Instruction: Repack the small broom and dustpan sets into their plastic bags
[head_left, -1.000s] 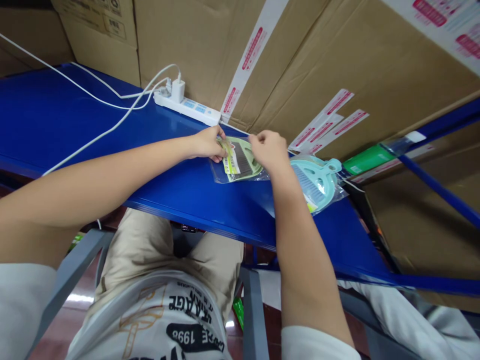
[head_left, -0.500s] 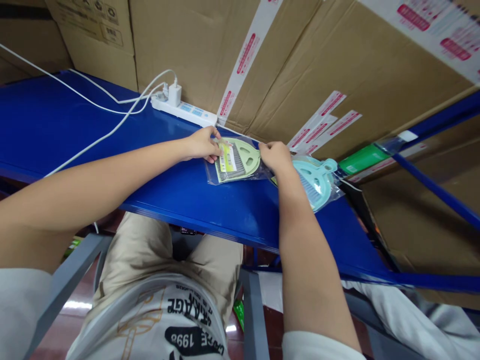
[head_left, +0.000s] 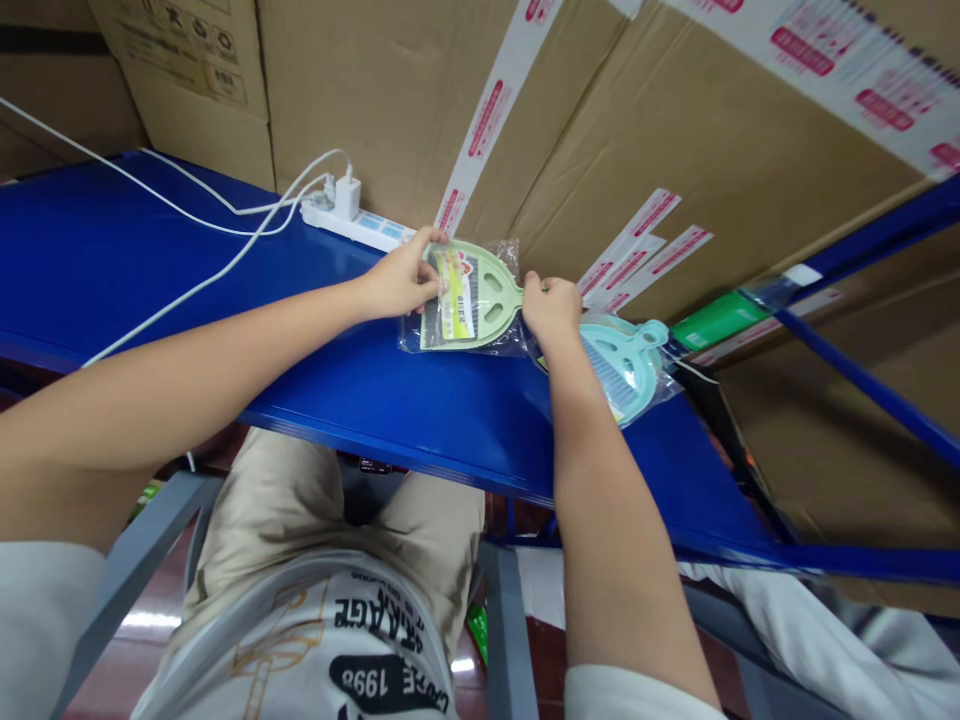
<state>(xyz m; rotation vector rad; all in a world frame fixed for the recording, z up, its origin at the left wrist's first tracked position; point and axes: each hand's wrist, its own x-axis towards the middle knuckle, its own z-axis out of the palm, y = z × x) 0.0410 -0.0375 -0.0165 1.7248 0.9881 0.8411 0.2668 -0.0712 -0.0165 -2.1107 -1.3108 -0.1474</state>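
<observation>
A pale green dustpan (head_left: 493, 297) in a clear plastic bag, with a yellow label and grey brush bristles showing, is held between both hands over the blue table. My left hand (head_left: 409, 275) grips its wide edge and bag at the left, fingers bent round it. At the other end, my right hand (head_left: 551, 303) is closed around the handle, which it mostly hides. Just right of that hand, a light blue dustpan (head_left: 626, 360), also in clear plastic, lies on the table, partly covered by my right wrist.
A white power strip (head_left: 360, 225) with a plugged-in adapter and white cables rests along the back of the blue table (head_left: 390, 400). Tall cardboard boxes (head_left: 375, 90) stand behind it. A green wrapped item (head_left: 716, 320) sits at the right, near a blue metal frame (head_left: 870, 380).
The green dustpan has risen slightly and tilted more towards me, showing more of its label. My left hand has shifted up a little with it. The light blue dustpan stays on the table.
</observation>
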